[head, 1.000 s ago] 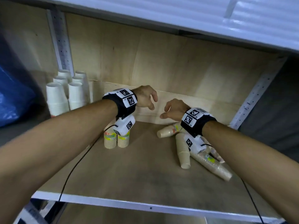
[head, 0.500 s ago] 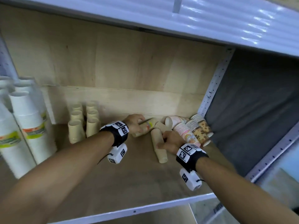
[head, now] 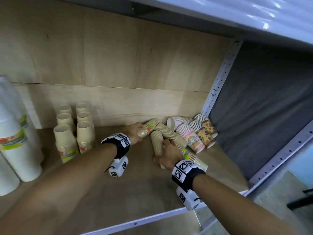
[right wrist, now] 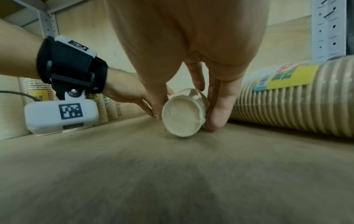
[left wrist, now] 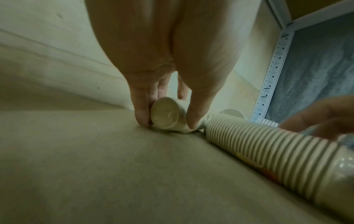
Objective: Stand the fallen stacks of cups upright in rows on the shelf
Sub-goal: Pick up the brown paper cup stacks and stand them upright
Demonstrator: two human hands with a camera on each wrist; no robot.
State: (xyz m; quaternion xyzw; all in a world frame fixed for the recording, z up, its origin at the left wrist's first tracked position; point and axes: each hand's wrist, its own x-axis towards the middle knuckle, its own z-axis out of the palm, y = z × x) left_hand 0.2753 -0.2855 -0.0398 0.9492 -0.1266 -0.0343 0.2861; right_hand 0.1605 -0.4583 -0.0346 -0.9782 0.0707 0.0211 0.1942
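Several stacks of paper cups lie fallen at the back right of the wooden shelf [head: 135,192]. My left hand [head: 139,131] grips the base end of a beige stack with a yellow label [head: 149,126]; in the left wrist view, thumb and fingers [left wrist: 141,115] pinch its bottom cup [left wrist: 166,118]. My right hand [head: 160,150] grips a second fallen beige stack [head: 156,141], whose base [right wrist: 182,116] sits between my fingers [right wrist: 218,115]. Both stacks lie on the board. A longer beige stack [head: 172,134] lies beside them.
Fallen patterned stacks, pink [head: 189,138] and brown [head: 205,131], lie against the right upright post [head: 218,85]. Several beige stacks [head: 66,141] stand upright in two rows at the left. Tall white stacks [head: 17,150] stand further left. The shelf's white front edge [head: 152,217] is close.
Both hands came down from the air onto the fallen beige stacks and took hold of them. My view swung right and moved closer to the shelf.
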